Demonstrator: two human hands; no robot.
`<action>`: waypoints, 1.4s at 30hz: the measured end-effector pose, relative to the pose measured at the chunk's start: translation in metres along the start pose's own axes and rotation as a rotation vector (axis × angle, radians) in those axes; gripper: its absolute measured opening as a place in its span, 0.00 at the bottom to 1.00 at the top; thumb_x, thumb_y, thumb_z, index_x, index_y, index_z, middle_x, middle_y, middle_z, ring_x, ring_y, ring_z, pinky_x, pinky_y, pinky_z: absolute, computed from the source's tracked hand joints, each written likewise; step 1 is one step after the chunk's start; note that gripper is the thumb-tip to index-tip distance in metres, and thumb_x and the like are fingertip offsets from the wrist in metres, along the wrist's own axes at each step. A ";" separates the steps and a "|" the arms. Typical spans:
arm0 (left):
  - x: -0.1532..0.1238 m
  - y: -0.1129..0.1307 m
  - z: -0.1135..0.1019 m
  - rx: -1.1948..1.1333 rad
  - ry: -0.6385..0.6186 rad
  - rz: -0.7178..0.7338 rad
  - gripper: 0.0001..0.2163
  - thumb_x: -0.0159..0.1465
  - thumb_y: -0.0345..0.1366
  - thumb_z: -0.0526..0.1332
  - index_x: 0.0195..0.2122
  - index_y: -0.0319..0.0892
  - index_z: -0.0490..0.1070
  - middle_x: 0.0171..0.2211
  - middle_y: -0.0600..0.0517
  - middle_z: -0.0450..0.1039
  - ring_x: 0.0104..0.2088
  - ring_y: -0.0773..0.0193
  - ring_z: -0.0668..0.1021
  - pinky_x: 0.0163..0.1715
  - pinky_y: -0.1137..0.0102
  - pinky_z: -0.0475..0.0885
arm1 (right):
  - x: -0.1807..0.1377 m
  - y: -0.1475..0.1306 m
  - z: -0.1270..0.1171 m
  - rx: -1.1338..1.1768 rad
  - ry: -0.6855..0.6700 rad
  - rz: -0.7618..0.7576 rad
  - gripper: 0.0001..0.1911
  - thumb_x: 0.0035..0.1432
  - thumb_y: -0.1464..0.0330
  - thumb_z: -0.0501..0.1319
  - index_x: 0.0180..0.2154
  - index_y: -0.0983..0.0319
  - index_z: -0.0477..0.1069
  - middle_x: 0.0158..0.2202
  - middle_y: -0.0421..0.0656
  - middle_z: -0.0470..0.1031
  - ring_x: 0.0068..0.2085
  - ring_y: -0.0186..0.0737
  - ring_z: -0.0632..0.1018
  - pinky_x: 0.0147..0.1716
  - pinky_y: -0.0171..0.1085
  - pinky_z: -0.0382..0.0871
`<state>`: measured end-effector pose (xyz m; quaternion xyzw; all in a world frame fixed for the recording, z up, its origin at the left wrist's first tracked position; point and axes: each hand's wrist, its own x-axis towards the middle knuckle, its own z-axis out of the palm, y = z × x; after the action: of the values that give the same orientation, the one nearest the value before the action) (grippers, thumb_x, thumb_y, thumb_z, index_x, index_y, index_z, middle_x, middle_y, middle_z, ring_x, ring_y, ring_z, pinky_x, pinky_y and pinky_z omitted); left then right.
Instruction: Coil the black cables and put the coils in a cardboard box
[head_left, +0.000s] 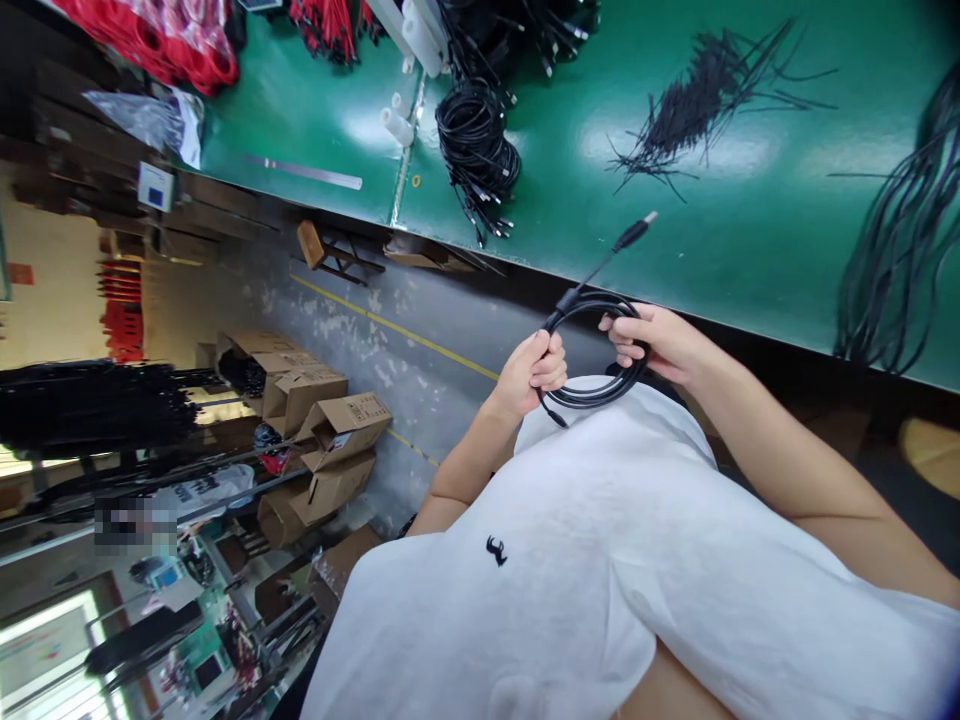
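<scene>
A coiled black cable [596,402] is held between both my hands, just in front of my white shirt. My left hand [532,372] closes round the left side of the coil, where a short end with a thin plug points down. One longer end with a black connector [634,232] and metal tip sticks up from the coil towards the table. My right hand [660,340] grips the right side of the loop, fingers curled over it. On the green table [750,270] beyond lie a bundle of coiled black cables [476,140] and a pile of thin black ties [690,105].
Long loose black cables [900,250] lie over the table's right end. Red cable bundles [326,25], a metal ruler [315,174] and white rolls [397,125] are at the upper left. Cardboard boxes [349,425] and a wooden stool [311,245] stand on the floor.
</scene>
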<state>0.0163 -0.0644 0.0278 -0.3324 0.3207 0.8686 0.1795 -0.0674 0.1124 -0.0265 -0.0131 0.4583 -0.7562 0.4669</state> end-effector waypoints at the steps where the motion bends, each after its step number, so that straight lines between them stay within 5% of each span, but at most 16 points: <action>1: -0.001 0.001 -0.001 0.043 -0.020 -0.043 0.17 0.72 0.41 0.55 0.26 0.40 0.62 0.16 0.64 0.43 0.12 0.79 0.50 0.14 0.81 0.51 | 0.001 -0.006 -0.003 -0.153 -0.028 -0.017 0.22 0.47 0.58 0.73 0.40 0.61 0.71 0.22 0.33 0.62 0.20 0.27 0.61 0.21 0.32 0.63; 4: -0.002 0.003 -0.002 0.157 -0.076 -0.125 0.15 0.69 0.40 0.59 0.27 0.39 0.64 0.16 0.65 0.45 0.12 0.79 0.51 0.14 0.81 0.52 | 0.004 -0.026 -0.005 -0.630 -0.092 -0.172 0.18 0.51 0.60 0.69 0.43 0.58 0.73 0.29 0.37 0.72 0.24 0.31 0.68 0.24 0.34 0.64; 8: -0.004 0.007 -0.004 0.259 -0.162 -0.111 0.14 0.66 0.42 0.64 0.29 0.38 0.67 0.16 0.64 0.48 0.13 0.79 0.55 0.16 0.81 0.55 | 0.001 -0.043 0.004 -0.994 -0.141 -0.333 0.11 0.59 0.59 0.60 0.33 0.61 0.73 0.30 0.40 0.72 0.27 0.33 0.69 0.28 0.34 0.61; 13: -0.008 0.009 -0.007 0.414 -0.292 0.025 0.19 0.57 0.50 0.70 0.34 0.38 0.71 0.18 0.62 0.55 0.17 0.77 0.59 0.19 0.78 0.58 | -0.006 -0.041 0.002 -0.801 -0.136 -0.190 0.16 0.59 0.54 0.60 0.34 0.61 0.73 0.21 0.36 0.65 0.21 0.31 0.65 0.24 0.34 0.58; 18: -0.003 -0.001 -0.015 0.674 -0.262 0.138 0.20 0.59 0.54 0.67 0.33 0.40 0.69 0.20 0.59 0.60 0.19 0.75 0.62 0.21 0.76 0.58 | -0.008 -0.036 0.000 -0.753 -0.161 -0.231 0.21 0.50 0.55 0.67 0.43 0.60 0.77 0.34 0.41 0.77 0.34 0.38 0.75 0.33 0.36 0.67; 25: 0.010 -0.002 -0.010 0.566 -0.507 -0.201 0.28 0.57 0.61 0.64 0.38 0.36 0.72 0.22 0.55 0.65 0.22 0.69 0.69 0.24 0.71 0.63 | -0.009 -0.035 0.005 -0.691 -0.213 -0.158 0.16 0.58 0.56 0.61 0.33 0.63 0.79 0.26 0.42 0.77 0.32 0.38 0.76 0.36 0.36 0.68; 29: 0.016 -0.003 -0.002 0.400 -0.479 -0.358 0.25 0.51 0.54 0.72 0.36 0.37 0.69 0.19 0.61 0.56 0.16 0.76 0.58 0.18 0.75 0.55 | -0.001 -0.029 -0.003 -0.633 -0.168 -0.149 0.18 0.55 0.55 0.62 0.30 0.64 0.78 0.27 0.42 0.76 0.31 0.38 0.74 0.34 0.36 0.66; 33: 0.018 -0.011 0.004 0.466 -0.347 -0.307 0.24 0.55 0.56 0.68 0.30 0.40 0.64 0.18 0.63 0.52 0.15 0.78 0.53 0.16 0.77 0.50 | 0.005 -0.016 -0.010 -0.663 -0.077 -0.138 0.21 0.57 0.52 0.59 0.26 0.64 0.73 0.25 0.41 0.72 0.29 0.36 0.71 0.31 0.36 0.64; 38: 0.016 -0.009 0.006 0.534 -0.151 -0.064 0.24 0.58 0.57 0.66 0.30 0.41 0.61 0.18 0.64 0.52 0.16 0.79 0.53 0.16 0.79 0.50 | 0.032 -0.017 -0.070 -0.690 -0.090 -0.205 0.19 0.54 0.55 0.64 0.41 0.62 0.76 0.41 0.44 0.78 0.42 0.41 0.77 0.45 0.39 0.69; 42: 0.015 -0.006 -0.002 0.461 0.190 0.123 0.25 0.56 0.58 0.67 0.30 0.41 0.61 0.18 0.64 0.53 0.15 0.79 0.54 0.16 0.79 0.49 | 0.094 -0.048 -0.176 -0.927 0.555 -0.002 0.10 0.56 0.66 0.60 0.37 0.65 0.76 0.33 0.44 0.77 0.35 0.38 0.76 0.41 0.38 0.70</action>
<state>0.0100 -0.0598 0.0140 -0.3427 0.5452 0.7468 0.1661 -0.2329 0.1718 -0.1332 -0.0180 0.8501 -0.4500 0.2729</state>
